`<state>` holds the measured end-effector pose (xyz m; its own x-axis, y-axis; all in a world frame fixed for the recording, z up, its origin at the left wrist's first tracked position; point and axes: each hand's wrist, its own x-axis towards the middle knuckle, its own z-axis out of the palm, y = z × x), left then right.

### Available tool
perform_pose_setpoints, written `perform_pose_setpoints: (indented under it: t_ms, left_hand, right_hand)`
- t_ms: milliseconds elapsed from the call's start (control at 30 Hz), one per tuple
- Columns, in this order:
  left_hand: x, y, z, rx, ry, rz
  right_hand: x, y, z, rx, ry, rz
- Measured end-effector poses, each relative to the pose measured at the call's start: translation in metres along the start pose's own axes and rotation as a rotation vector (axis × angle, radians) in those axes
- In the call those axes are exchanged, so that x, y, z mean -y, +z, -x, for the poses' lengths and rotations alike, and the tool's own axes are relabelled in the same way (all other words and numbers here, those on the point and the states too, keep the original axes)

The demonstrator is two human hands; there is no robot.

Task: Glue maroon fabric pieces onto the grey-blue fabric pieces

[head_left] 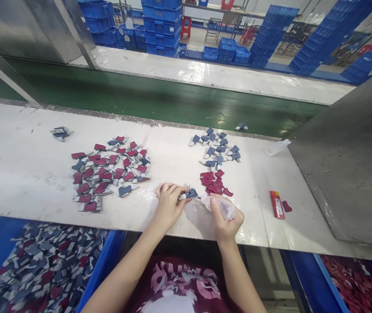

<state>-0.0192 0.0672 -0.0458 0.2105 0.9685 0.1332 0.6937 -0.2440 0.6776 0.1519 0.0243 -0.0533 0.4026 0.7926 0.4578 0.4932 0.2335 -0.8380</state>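
Observation:
My left hand (pixel 169 202) pinches a small blue-and-white plastic part (pixel 191 193) just above the white table. Wrapped in my right hand (pixel 227 221) is a translucent squeeze bottle (pixel 227 208), tilted so its narrow nozzle points left at the blue part. Whether the tip touches the part I cannot tell. Beyond the bottle lies a small heap of loose maroon pieces (pixel 212 182). Farther back, a cluster of blue-and-white parts (pixel 220 149) is spread out. To the left of my left hand sits a wide group of parts with maroon pieces on them (pixel 112 161).
A blue bin (pixel 107 248) full of parts stands below left; another bin (pixel 331 282) with maroon pieces is below right. A red packet (pixel 276 204) and a clear bottle-like item (pixel 277 148) lie right. A green conveyor belt (pixel 160 93) runs behind; a metal housing (pixel 349 161) bounds the right.

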Motion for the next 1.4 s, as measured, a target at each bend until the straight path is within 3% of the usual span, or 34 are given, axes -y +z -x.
perform_pose_setpoints:
  t_ms: [300,1000,1200,1400]
  left_hand:
    - [0.002,0.002,0.002,-0.011,0.014,0.012]
    - [0.001,0.0,0.001,-0.002,0.002,0.017]
    - [-0.001,-0.003,0.001,0.008,-0.042,0.048]
    - [0.001,-0.013,-0.004,0.139,-0.042,0.065]
  right_hand:
    - [0.008,0.01,0.001,0.067,-0.016,-0.03]
    - [0.002,0.016,0.002,0.053,0.159,-0.09]
    - [-0.007,-0.003,-0.002,-0.09,0.289,-0.22]
    - [-0.031,-0.039,-0.039,-0.322,0.282,-0.083]
